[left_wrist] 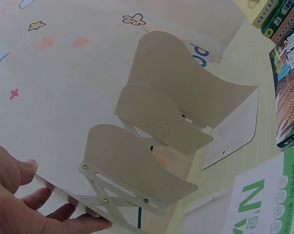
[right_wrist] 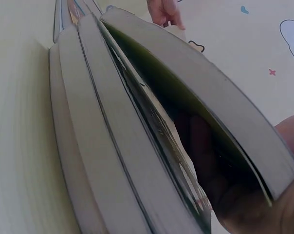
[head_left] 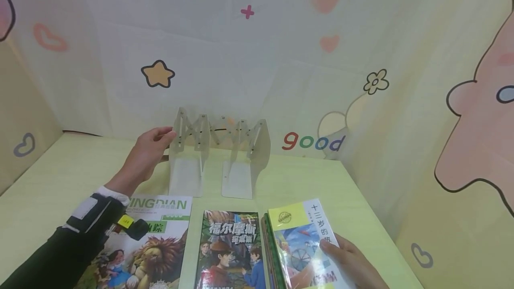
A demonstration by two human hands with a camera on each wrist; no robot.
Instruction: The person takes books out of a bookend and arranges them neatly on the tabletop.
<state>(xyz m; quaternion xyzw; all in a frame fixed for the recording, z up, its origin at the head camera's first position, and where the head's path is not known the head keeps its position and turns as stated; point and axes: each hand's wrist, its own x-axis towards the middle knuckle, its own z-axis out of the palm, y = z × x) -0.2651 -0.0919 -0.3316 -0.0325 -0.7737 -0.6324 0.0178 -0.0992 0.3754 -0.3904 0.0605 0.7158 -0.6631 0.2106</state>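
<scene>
A white expandable metal bookend (head_left: 261,146) with linked upright plates stands at the back of the table. My left hand (head_left: 146,159) pinches the edge of its leftmost plate, thumb on one side and fingers on the other in the left wrist view. My right hand (head_left: 355,264) grips the top book (head_left: 291,216) of a stack at the front right. Its thumb lies on the yellow and blue cover. In the right wrist view its fingers are under that book, whose near edge is lifted off the books below (right_wrist: 113,126).
Left of the stack lies a comic-style book (head_left: 230,249) with Chinese lettering. A larger book with a lion cover (head_left: 160,249) lies under my left forearm. Behind the bookend hangs a printed cloth (head_left: 225,57) along the back edge of the pale table (head_left: 321,182).
</scene>
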